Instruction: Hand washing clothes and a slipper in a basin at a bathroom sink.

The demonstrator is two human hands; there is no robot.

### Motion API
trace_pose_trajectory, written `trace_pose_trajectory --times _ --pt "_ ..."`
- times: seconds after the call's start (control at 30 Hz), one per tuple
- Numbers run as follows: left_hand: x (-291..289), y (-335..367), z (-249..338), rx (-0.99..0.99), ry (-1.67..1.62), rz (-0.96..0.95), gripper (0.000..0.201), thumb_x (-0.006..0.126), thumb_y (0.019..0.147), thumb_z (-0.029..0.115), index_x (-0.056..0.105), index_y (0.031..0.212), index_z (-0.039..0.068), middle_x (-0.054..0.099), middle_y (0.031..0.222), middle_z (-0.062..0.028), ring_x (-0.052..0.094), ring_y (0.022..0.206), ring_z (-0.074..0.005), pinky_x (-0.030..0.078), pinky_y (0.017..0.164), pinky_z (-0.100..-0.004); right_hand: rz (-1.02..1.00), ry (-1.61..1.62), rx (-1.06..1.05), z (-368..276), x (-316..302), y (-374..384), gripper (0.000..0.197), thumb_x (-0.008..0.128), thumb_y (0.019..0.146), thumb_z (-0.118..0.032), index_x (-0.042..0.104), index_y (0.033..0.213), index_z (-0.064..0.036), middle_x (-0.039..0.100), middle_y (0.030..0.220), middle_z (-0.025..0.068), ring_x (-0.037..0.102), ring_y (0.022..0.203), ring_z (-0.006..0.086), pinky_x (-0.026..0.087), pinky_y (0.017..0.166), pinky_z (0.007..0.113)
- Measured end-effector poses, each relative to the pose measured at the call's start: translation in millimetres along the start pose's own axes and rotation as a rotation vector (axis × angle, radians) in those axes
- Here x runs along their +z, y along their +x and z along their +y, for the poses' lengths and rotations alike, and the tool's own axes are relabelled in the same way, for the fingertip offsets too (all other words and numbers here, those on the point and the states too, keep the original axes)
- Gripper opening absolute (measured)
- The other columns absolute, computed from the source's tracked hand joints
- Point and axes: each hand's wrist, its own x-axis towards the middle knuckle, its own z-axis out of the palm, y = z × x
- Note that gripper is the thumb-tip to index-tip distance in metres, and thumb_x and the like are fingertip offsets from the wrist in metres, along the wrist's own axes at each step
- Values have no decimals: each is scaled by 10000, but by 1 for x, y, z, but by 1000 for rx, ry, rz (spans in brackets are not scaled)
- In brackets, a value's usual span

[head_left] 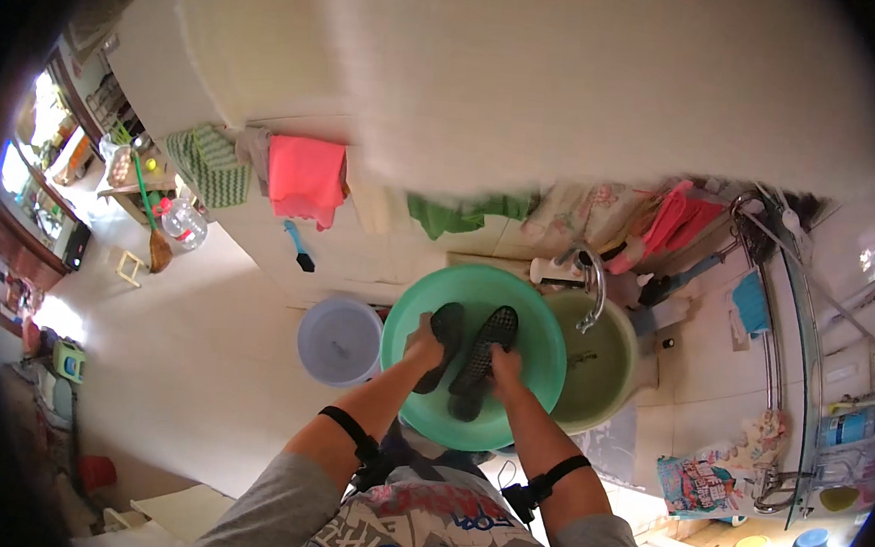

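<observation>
Over a wide green basin [543,325], my left hand [423,345] is closed around a dark shoe [447,332], gripping it from its left side. My right hand [505,368] holds a second dark shoe [495,329] with a dotted, textured upper, its toe tilted away from me. Both shoes lie inside the basin's outline, side by side with a narrow gap between them. Parts of each shoe are hidden behind my fingers. Whether water stands in the basin I cannot tell.
Left of the basin stands a pale lilac bucket [339,342]. An olive-green washbasin [607,369] under a chrome tap [595,293] sits to its right. A blue-handled brush [300,249] and a pink towel [305,177] hang on the wall. Farther left are a broom [159,251] and a clear plastic bottle [184,226].
</observation>
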Motion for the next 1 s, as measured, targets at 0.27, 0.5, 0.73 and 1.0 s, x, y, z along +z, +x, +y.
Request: trace_pose_trajectory --times 0.27,0.5,0.73,1.0 --pt "29 -25 28 49 82 -165 639 420 878 398 234 1420 116 362 1347 -277 322 1271 -420 255 1059 -453 -570 302 71 6 -10 -13 504 441 898 -318 370 1321 -55 492 1221 153 498 1084 304 413 904 448" --pt "65 9 -4 627 612 313 648 419 885 431 321 1367 9 161 1468 -198 198 1342 -372 179 1085 -484 -662 656 474 -22 -7 -68 711 308 869 -630 304 1385 -141 360 1399 103 318 1293 318 204 1074 488" --pt "118 0 -6 950 689 80 412 350 932 272 426 1308 124 264 1431 -231 272 1287 -471 283 999 -588 -613 804 310 1 -28 0 750 241 869 -663 264 1400 -135 344 1400 119 337 1273 343 212 1055 525" --pt "77 -1 18 499 578 281 542 338 944 368 317 1374 39 250 1414 -274 266 1290 -457 288 1016 -536 -763 724 366 -10 -18 -38 721 212 885 -632 215 1428 -157 310 1428 104 345 1269 331 212 1062 524"
